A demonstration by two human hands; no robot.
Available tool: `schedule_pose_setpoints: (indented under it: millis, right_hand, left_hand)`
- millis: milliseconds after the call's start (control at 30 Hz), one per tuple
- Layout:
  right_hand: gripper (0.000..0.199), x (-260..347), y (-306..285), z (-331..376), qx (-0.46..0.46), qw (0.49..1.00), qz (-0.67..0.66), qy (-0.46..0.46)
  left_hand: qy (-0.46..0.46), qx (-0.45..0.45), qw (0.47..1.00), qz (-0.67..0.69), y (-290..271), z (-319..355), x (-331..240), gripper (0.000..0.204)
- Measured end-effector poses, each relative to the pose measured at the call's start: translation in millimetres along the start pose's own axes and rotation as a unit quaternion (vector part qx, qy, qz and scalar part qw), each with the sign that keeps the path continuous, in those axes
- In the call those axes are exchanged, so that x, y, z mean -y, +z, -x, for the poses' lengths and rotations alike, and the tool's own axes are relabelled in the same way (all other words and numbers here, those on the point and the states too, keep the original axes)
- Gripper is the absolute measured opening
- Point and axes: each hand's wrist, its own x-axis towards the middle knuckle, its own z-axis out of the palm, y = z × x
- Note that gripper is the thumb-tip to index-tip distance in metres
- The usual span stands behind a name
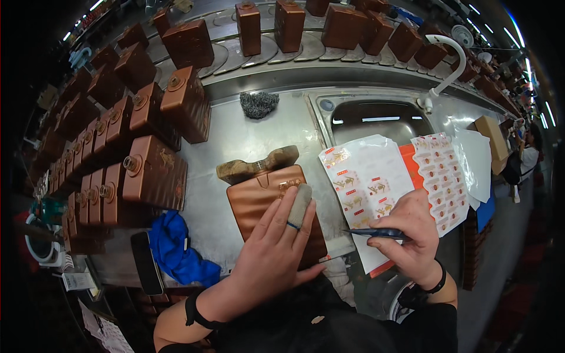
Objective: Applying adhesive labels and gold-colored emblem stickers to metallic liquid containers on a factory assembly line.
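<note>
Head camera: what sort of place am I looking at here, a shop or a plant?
Most likely a factory labelling station. Rows of identical brown bottles crowd a steel bench beside a conveyor carrying more. The left hand presses one flat; the right hand holds tweezers over label sheets.

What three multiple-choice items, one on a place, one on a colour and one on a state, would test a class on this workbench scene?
1. Where does the left hand rest?
A. on the flat brown bottle
B. in the sink
C. on the blue cloth

2. What colour is the crumpled cloth left of that bottle?
A. white
B. blue
C. green

3. What does the right hand hold?
A. nothing
B. a sponge
C. dark tweezers

Answers: 1 A, the palm and fingers lie flat on the bottle; 2 B, the cloth is bright blue; 3 C, the fingers pinch tweezers over the sticker sheet.
</note>
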Motion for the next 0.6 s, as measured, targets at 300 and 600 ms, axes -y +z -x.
schedule_pose_setpoints:
  millis: [300, 600]
  right_hand:
    - [0.030, -2.7, -0.2, 7.2, -0.029, 1.000, 0.008, -0.002]
    - [0.028, -0.3, 8.5, 4.6, -0.038, 0.999, 0.006, -0.005]
  left_hand:
    - [-0.027, -0.034, 0.999, -0.029, 5.7, 15.5, -7.7, 0.091]
    - [-0.040, -0.064, 0.997, -0.014, 9.7, 24.6, -4.6, 0.099]
